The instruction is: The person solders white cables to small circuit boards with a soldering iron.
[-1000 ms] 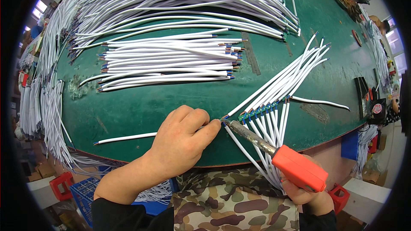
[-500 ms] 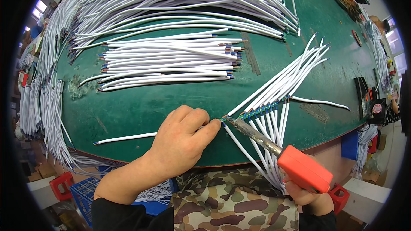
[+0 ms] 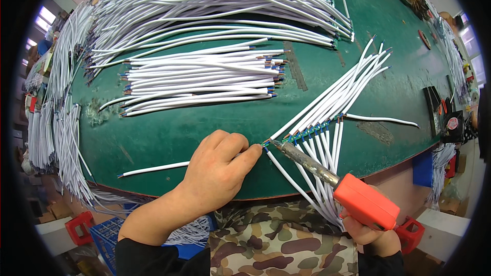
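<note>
My left hand point(image 3: 220, 166) pinches a white cable point(image 3: 156, 168) whose end meets the left tip of a narrow green circuit board strip point(image 3: 310, 132). The cable's other end sticks out to the left of the hand. My right hand point(image 3: 364, 232) is closed round a soldering iron with a red handle point(image 3: 366, 202). Its metal tip point(image 3: 276, 144) touches or nearly touches the strip just beside my left fingertips. White cables point(image 3: 341, 89) with brown and blue wires fan out from the strip, some toward the far right, others down toward my lap.
Loose white cables point(image 3: 199, 79) with stripped ends lie in a row on the green table point(image 3: 148, 133). A large heap of white cables point(image 3: 204, 0) lies behind them. More hang off the left edge point(image 3: 66, 138). A black holder point(image 3: 432, 107) stands at the right; a blue crate point(image 3: 105, 240) is below.
The view has shifted slightly. Both hands keep nearly the same pose, with the iron's tip still at the strip's left end.
</note>
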{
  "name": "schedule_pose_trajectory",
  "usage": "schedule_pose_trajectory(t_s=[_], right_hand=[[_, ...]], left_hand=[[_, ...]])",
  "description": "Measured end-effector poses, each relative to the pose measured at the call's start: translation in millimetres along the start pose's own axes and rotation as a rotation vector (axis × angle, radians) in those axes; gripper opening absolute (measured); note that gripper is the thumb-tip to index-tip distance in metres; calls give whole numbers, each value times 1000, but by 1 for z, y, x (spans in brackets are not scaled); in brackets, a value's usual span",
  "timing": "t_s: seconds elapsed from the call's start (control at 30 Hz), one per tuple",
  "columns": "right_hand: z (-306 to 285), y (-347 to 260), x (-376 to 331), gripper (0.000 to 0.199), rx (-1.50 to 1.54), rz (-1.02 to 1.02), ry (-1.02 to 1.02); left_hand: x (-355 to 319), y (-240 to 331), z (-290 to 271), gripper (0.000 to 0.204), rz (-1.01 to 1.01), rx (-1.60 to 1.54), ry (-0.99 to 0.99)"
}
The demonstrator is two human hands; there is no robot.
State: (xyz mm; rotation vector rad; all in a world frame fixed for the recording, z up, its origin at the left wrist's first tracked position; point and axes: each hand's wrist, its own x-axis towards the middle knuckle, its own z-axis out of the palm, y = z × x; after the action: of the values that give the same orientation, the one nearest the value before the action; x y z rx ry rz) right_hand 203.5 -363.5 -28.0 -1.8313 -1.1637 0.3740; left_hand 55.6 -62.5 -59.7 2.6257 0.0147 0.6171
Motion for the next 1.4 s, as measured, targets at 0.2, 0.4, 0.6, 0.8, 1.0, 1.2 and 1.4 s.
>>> schedule_pose_trajectory(t_s=[0.2,0.4,0.6,0.8,1.0,1.2,1.4], right_hand=[[-16,10,-29,29,-54,126,-53],[-7,-12,-20,19,277,237,169],[-10,-10,-21,22,325,235,225],[-20,-4,-29,23,204,214,200],[-19,4,-36,37,296,230,186],[-19,4,-30,23,252,175,159],[-17,4,-35,23,284,243,112]], left_hand=[[19,-5,-19,31,-15,2,37],[52,-37,-10,26,136,259,-29],[76,-43,-9,25,199,418,-161],[70,-34,-29,30,38,-167,-44],[46,-4,-26,32,49,-356,-155],[42,9,-21,37,2,-365,-119],[42,3,-22,46,40,-371,-236]])
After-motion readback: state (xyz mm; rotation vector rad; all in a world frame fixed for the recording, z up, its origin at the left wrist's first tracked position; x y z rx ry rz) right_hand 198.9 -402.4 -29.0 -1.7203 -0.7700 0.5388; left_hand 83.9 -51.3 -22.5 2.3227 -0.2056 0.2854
